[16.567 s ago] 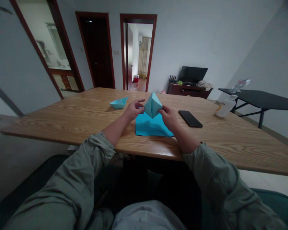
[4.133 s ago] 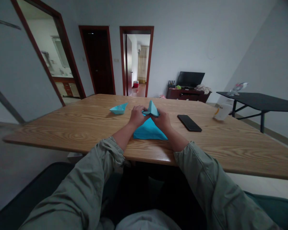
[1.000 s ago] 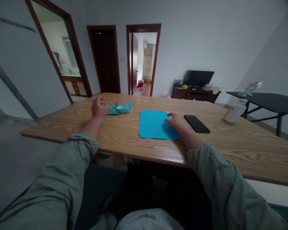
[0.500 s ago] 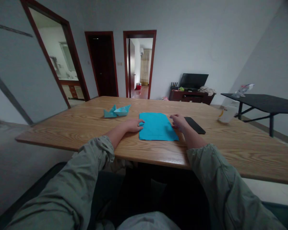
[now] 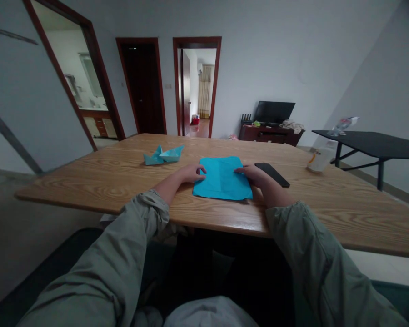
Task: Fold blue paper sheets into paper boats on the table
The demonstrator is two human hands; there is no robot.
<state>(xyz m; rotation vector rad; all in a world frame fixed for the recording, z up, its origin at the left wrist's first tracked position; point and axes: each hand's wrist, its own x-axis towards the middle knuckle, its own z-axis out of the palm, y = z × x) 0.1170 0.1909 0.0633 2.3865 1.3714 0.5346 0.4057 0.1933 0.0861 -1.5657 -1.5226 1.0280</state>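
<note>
A flat sheet of blue paper point(image 5: 222, 179) lies on the wooden table point(image 5: 129, 181) in front of me. My left hand point(image 5: 191, 173) rests at the sheet's left edge, fingers stretched and touching the paper. My right hand point(image 5: 254, 174) rests at the right edge, fingers lying on the sheet. Neither hand lifts anything. Two folded blue paper boats point(image 5: 163, 155) sit side by side further back on the left.
A black phone point(image 5: 271, 175) lies just right of my right hand. A white bottle point(image 5: 317, 159) lies near the table's right edge. Beyond stand a black side table point(image 5: 375, 143), a TV stand with a screen point(image 5: 272, 113) and open doorways.
Earlier both hands folded a paper shape. One second ago my left hand set it beside the first boat. Since then it came back to the flat sheet's left edge; both hands now rest on the sheet.
</note>
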